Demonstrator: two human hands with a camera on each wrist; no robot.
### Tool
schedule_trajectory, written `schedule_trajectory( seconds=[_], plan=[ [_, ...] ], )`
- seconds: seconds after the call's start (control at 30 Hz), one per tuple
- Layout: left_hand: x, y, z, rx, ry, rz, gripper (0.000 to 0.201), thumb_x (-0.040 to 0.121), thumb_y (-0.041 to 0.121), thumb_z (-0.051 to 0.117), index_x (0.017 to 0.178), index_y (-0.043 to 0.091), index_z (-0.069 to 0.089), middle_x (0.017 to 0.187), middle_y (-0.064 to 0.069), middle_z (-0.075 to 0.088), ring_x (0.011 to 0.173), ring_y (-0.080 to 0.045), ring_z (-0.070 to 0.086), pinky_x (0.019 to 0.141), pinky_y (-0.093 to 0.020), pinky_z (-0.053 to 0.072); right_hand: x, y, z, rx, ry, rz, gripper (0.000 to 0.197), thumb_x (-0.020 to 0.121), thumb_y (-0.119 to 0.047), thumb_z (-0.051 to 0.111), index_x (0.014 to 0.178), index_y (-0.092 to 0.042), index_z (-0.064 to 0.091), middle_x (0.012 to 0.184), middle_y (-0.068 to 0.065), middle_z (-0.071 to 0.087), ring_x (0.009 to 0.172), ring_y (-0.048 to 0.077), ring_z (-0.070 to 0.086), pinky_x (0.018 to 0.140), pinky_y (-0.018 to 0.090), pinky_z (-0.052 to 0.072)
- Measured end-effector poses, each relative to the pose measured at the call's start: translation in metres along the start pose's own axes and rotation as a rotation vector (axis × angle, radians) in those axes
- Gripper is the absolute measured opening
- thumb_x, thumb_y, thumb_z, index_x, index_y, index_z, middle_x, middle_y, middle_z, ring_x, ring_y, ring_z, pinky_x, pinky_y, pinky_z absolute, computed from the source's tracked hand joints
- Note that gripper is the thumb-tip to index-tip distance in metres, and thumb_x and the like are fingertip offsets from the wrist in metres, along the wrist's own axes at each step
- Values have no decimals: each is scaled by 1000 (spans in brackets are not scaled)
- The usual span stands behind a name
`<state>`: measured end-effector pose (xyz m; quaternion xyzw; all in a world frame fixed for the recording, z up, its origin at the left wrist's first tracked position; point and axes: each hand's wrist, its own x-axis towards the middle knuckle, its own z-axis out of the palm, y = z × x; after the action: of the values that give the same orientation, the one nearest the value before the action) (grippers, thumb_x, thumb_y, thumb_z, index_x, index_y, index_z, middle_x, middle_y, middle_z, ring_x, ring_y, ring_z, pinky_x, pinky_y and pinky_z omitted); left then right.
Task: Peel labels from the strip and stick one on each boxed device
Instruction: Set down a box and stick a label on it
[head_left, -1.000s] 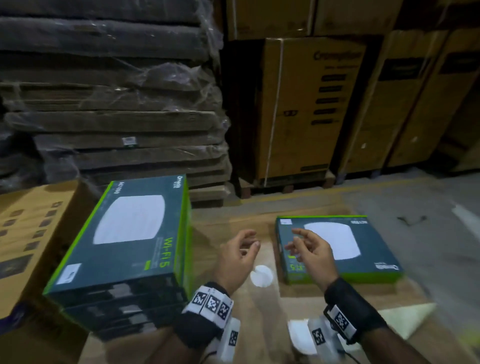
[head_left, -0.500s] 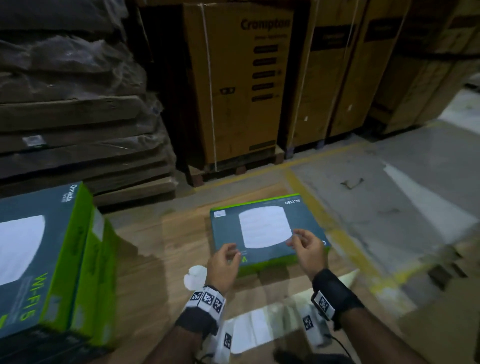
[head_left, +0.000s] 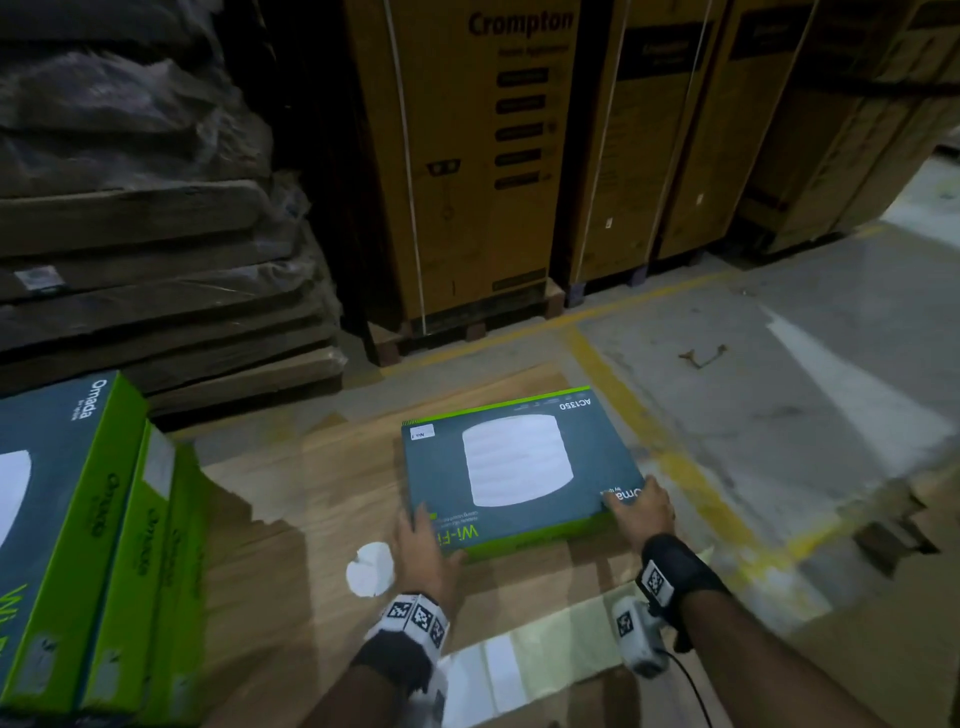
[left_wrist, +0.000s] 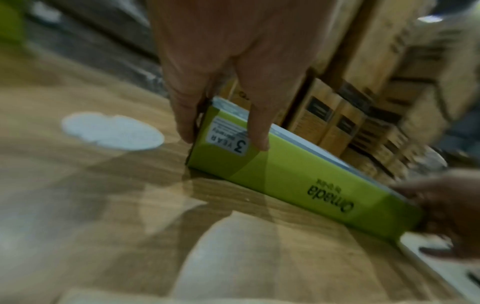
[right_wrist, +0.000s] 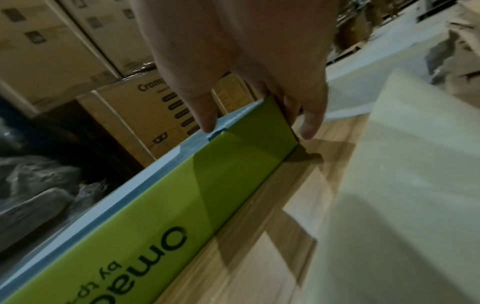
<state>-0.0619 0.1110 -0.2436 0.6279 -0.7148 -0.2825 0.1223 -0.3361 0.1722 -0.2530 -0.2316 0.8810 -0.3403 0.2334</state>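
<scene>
Nearest to me, a white sheet (head_left: 498, 675) lies on the wooden surface (head_left: 291, 499) between my forearms. My left hand (head_left: 423, 553) grips the near left corner of the boxed device (head_left: 519, 467), thumb on the green front edge, fingers (left_wrist: 183, 115) curled round the left side. My right hand (head_left: 641, 512) grips the near right corner, fingers (right_wrist: 310, 121) curled down the right side, thumb on the top edge. The box lies flat on the wood, centre of my view. A small white label (head_left: 423, 433) sits on its far left top corner. A white disc (head_left: 370, 569) lies just left of my left hand. A stack of identical boxes (head_left: 78, 530) stands at far left. Tall cartons (head_left: 467, 156) stand beyond.
</scene>
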Motion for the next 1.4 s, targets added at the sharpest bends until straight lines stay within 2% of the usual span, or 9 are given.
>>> schedule_trajectory(
  seconds=[0.13,0.4,0.57,0.63,0.77,0.83,1.13,1.23,1.4],
  plan=[
    [-5,-16,-3,-256,2,-239,63,66,18,83,119,9,53,107,-9,68,100,-27,63,79,-26,43,2,7,0,120,-23,60,50,72,-22,79,110,1,55,111,22,63,97,35,62,84,42,52],
    [-9,-31,-33,-403,212,-117,27,77,22,76,99,10,67,80,-8,70,72,-23,60,60,-23,33,-12,0,-11,283,-30,-57,51,76,-36,75,116,-10,59,114,15,64,101,31,62,89,45,50],
    [-2,-38,-73,-624,321,-45,17,85,23,69,102,19,66,95,-2,71,92,-18,67,79,-29,52,-27,-28,-19,398,-59,-193,49,77,-57,61,101,-15,67,106,11,65,97,26,62,87,42,51],
    [-4,-38,-93,-692,341,-26,23,88,12,64,111,14,64,99,0,68,93,-14,64,72,-12,49,-38,-50,-25,434,-67,-234,54,75,-64,56,100,-17,68,105,9,64,98,24,61,89,44,50],
    [-14,-50,-126,-717,438,-38,31,87,14,66,117,12,65,106,-6,70,96,-15,65,83,-29,50,-67,-95,-35,536,-136,-336,17,96,-23,55,96,-10,66,90,-8,54,89,18,57,87,44,45],
    [-22,-60,-136,-751,473,-41,32,86,12,66,118,10,64,108,-5,68,100,-17,64,88,-32,49,-75,-107,-35,563,-174,-359,20,96,-19,54,111,-9,64,100,-6,53,101,22,55,90,43,46],
    [-80,-93,-156,-904,518,-10,35,88,-4,58,123,1,57,109,-7,63,71,17,61,61,-2,44,-93,-119,-14,570,-252,-449,24,94,-25,58,118,-24,63,125,6,49,115,28,54,97,51,47],
    [-87,-104,-157,-884,536,-27,36,88,-1,60,123,6,59,111,-6,66,76,12,63,64,-7,49,-101,-115,-10,540,-278,-469,19,93,-26,59,105,-40,63,126,6,53,118,28,52,98,53,46],
    [-92,-107,-162,-847,558,-55,38,87,4,63,124,7,60,116,-9,66,108,-13,62,97,-34,48,-107,-107,-4,575,-292,-427,24,93,-24,59,116,-31,61,126,12,53,110,26,56,94,47,48]
  ],
)
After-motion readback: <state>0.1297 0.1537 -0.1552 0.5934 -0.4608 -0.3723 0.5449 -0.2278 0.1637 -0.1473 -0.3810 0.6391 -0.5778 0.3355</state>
